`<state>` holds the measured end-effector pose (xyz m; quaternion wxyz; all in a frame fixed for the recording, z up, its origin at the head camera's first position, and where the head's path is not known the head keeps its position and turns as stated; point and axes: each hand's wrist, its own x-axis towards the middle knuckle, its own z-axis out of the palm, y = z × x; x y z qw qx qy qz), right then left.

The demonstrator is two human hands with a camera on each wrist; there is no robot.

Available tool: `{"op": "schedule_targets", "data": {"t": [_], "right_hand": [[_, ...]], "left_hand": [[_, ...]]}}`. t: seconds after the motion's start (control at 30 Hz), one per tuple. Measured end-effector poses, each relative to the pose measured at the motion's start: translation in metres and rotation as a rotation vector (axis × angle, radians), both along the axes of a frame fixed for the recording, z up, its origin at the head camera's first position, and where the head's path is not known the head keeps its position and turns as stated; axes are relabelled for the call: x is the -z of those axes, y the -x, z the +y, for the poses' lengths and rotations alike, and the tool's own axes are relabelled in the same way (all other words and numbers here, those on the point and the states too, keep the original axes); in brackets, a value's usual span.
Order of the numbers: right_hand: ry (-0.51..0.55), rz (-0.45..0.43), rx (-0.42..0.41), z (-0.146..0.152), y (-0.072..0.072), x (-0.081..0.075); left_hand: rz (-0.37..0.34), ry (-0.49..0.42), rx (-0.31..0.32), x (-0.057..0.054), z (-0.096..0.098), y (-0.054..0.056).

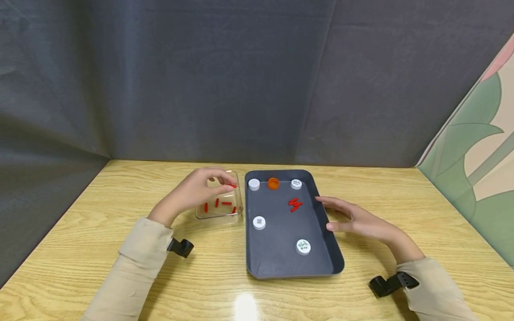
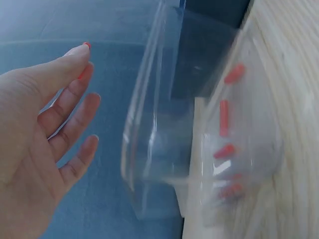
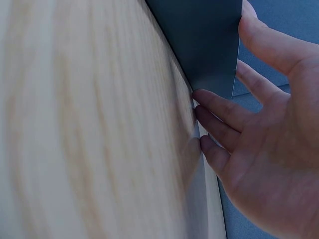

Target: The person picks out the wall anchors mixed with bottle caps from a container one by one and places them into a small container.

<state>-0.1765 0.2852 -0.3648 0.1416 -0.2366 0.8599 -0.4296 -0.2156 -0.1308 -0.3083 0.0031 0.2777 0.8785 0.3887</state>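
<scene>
Head view, far left: a beige sleeve (image 1: 132, 267) reaches up, and the left hand (image 1: 196, 189) hangs over the clear box, thumb and index finger nipped together on one red stick (image 1: 232, 185), the other fingers loosely bent.
Clear box: down on the desk (image 1: 217, 267), this see-through box (image 1: 218, 217) shows four loose red sticks (image 1: 226, 203), lying apart at different angles.
Dark tray: just right of the box sits the tray (image 1: 277, 232); a plain white cap (image 1: 254, 184) far left, a QR-marked cap (image 1: 259, 223) nearer, an orange cap (image 1: 273, 183) at the back.
Stick cluster: more red sticks (image 1: 295, 203) bunched in the tray, between two printed caps (image 1: 303, 247), one behind, one in front.
Right side: the right hand (image 1: 353, 219) at the tray's right edge, fingers spread, fingertips touching the tray, gripping nothing.
</scene>
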Motion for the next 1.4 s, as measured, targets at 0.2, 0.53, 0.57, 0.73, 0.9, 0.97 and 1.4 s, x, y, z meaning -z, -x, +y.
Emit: {"op": "schedule_targets", "data": {"t": [0.2,0.53,0.57,0.73,0.9,0.97,1.4], "right_hand": [[0.000,0.002,0.000,0.000,0.000,0.000],[0.009,-0.006,-0.003,-0.001,-0.001,-0.001],[0.010,-0.008,-0.002,-0.001,-0.001,0.000],[0.010,-0.001,-0.005,0.000,0.000,0.000],[0.008,0.003,-0.009,0.001,0.000,0.001],[0.004,0.003,-0.011,0.000,0.000,0.001],[0.022,-0.007,-0.017,0.001,0.000,0.000]], "left_hand": [[0.010,0.045,-0.074,0.005,-0.011,0.006],[0.010,0.027,-0.106,0.017,-0.025,0.015],[0.010,0.026,-0.108,0.018,-0.026,0.015],[-0.004,0.028,-0.125,0.020,-0.027,0.016],[-0.004,0.041,-0.123,0.025,-0.028,0.017],[-0.001,0.043,-0.125,0.026,-0.028,0.018],[0.064,0.076,-0.114,0.034,-0.028,0.020]]}}
